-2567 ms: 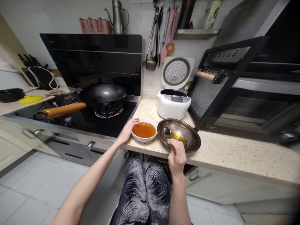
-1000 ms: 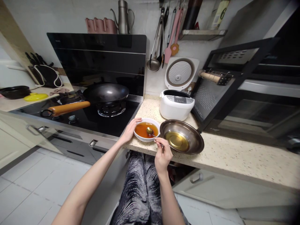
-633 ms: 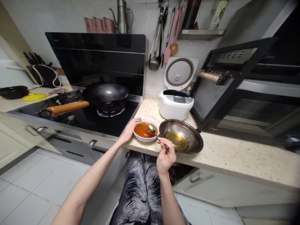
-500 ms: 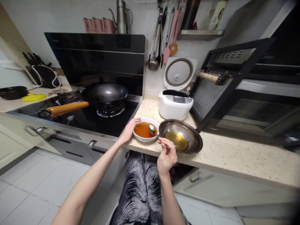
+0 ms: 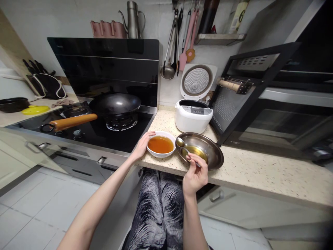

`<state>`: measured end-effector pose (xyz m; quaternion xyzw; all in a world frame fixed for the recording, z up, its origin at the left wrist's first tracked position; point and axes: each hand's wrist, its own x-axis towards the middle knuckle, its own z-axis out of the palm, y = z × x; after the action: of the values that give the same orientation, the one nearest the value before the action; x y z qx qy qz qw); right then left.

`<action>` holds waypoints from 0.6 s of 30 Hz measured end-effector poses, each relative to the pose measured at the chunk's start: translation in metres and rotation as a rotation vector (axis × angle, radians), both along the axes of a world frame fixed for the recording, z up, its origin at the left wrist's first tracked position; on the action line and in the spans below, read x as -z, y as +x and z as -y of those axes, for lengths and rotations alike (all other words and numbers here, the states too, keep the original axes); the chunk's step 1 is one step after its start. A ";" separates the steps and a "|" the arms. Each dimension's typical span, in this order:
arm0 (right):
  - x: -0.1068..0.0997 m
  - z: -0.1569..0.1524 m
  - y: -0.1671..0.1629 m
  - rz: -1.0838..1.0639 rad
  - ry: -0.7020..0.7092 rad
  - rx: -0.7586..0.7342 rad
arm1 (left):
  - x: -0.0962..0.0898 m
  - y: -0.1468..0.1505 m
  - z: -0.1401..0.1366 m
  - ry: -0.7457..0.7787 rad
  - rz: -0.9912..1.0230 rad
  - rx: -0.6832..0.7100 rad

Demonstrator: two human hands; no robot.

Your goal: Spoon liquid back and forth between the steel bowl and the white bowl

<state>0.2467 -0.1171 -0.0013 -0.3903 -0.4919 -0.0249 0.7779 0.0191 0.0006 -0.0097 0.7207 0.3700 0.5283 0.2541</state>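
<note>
My left hand (image 5: 142, 146) holds the left rim of a white bowl (image 5: 161, 155), its fingertips over the edge. Orange-brown liquid fills much of the bowl. Between the thumb and fingers of my right hand (image 5: 196, 175) is the handle of a metal spoon (image 5: 180, 142). The spoon's head is over the left side of a wide steel bowl (image 5: 215, 157), close to its rim. Clear yellowish liquid lies in the bottom of this steel bowl. The two bowls stand side by side on the speckled counter (image 5: 241, 166).
Behind the bowls is a white rice cooker (image 5: 194, 119) with its lid up. A dark wok (image 5: 117, 104) with a wooden handle (image 5: 74, 122) sits on the stove at left. An oven (image 5: 283, 121) stands at right. Utensils such as a ladle (image 5: 168, 72) hang on the wall.
My right hand has moved right, carrying the spoon from over the white bowl's liquid to over the steel bowl. My left hand stays at the white bowl's rim.
</note>
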 end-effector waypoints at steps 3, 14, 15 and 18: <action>0.003 -0.001 0.007 0.016 0.001 0.034 | 0.000 0.000 0.000 0.002 0.004 0.000; 0.005 -0.004 0.019 0.207 0.036 0.141 | 0.001 -0.001 -0.001 0.000 -0.012 -0.005; 0.005 -0.004 0.020 0.226 0.043 0.145 | 0.000 -0.001 0.000 0.000 -0.011 -0.005; 0.005 -0.004 0.022 0.298 0.055 0.145 | 0.000 -0.001 0.000 -0.007 -0.009 -0.004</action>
<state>0.2682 -0.1133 -0.0063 -0.3955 -0.5713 -0.1520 0.7029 0.0184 0.0003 -0.0092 0.7215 0.3744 0.5242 0.2540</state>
